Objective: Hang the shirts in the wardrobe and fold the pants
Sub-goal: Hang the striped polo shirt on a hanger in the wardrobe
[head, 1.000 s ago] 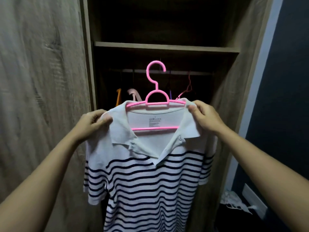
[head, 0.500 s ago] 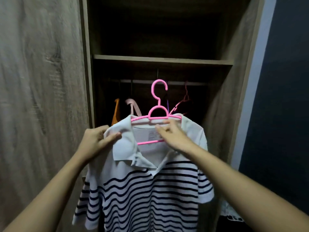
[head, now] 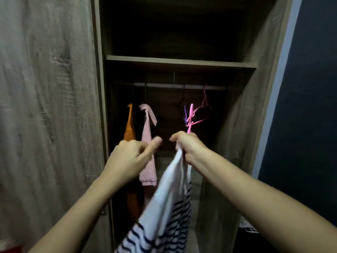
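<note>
Right fingers [head: 177, 139]: we noted them curled tight with no gap, clenched round the bunched collar of the shirt [head: 169, 198] and the neck of the hanger [head: 191, 115]. The right hand [head: 189, 147] was raised in front of the open wardrobe [head: 237, 125], knuckles up.

Left fingers [head: 127, 145]: folded into the palm, thumb [head: 155, 143] stuck out toward the right hand, near it but apart. We saw nothing held. The left hand [head: 130, 157] was blurred and sat level with the right, touching neither shirt nor hanger.

Shirt: white with dark stripes. It hung from the right fist, turned edge-on to us, and trailed down and left out of frame.

Hanger: pink. It rose out of the fist edge-on, with its hook below the rail [head: 182, 86] and not on it.

On the rail, left side, we logged an orange top [head: 129, 128] and, just beside it, a pink top [head: 147, 161]. On the right side were a spare hanger [head: 205, 101], pink and bare, and a purple one [head: 185, 114] close behind our hanger.

A shelf [head: 180, 62] ran above the rail. The door [head: 45, 106] stood at left.
</note>
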Available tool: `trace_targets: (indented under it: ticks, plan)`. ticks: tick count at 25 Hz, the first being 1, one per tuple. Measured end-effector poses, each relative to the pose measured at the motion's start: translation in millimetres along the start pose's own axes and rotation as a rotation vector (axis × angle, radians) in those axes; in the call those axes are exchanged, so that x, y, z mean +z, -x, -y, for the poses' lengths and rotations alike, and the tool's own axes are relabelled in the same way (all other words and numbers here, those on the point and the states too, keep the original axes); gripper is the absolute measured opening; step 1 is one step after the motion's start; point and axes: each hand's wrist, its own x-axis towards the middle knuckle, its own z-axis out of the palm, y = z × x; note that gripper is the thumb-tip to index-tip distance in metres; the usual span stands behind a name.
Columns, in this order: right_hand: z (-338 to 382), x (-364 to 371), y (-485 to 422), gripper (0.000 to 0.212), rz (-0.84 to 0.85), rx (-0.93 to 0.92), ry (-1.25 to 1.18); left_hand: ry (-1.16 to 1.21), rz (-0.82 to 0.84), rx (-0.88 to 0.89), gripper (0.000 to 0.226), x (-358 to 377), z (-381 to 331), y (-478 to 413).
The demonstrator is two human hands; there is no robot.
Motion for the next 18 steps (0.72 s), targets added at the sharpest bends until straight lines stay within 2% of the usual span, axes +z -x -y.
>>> trace_targets:
  ticks: [2, 3, 6, 8, 11, 13, 15, 18]
  plan:
    - [-3, -7, -4, 0.04, -0.041, -0.043, 0.072, -0.008, -0.181, -0.04, 0.062, 7, 15, -12]
    - [-5, -11, -6, 0.04, -0.045, -0.054, 0.094, -0.016, -0.197, -0.078, 0.05, 12, 21, -21]
    - [-9, -21, -8, 0.025, 0.044, -0.08, 0.279, -0.008, -0.091, -0.186, 0.03, 38, 36, -49]
    - [-13, -22, -16, 0.027, 0.107, -0.142, 0.442, 0.019, -0.09, -0.223, 0.032, 58, 43, -71]
    - [-9, -23, -38, 0.034, 0.115, -0.263, 0.56, 0.022, -0.189, -0.272, 0.044, 77, 45, -115]
    - [-5, -25, -52, 0.042, 0.094, -0.332, 0.605, 0.0, -0.214, -0.386, 0.047, 85, 47, -147]
    - [-1, -26, -65, 0.043, 0.081, -0.381, 0.614, 0.033, -0.183, -0.518, 0.048, 97, 54, -173]
    - [1, -26, -95, 0.044, 0.082, -0.416, 0.634, 0.044, -0.128, -0.55, 0.037, 123, 73, -190]
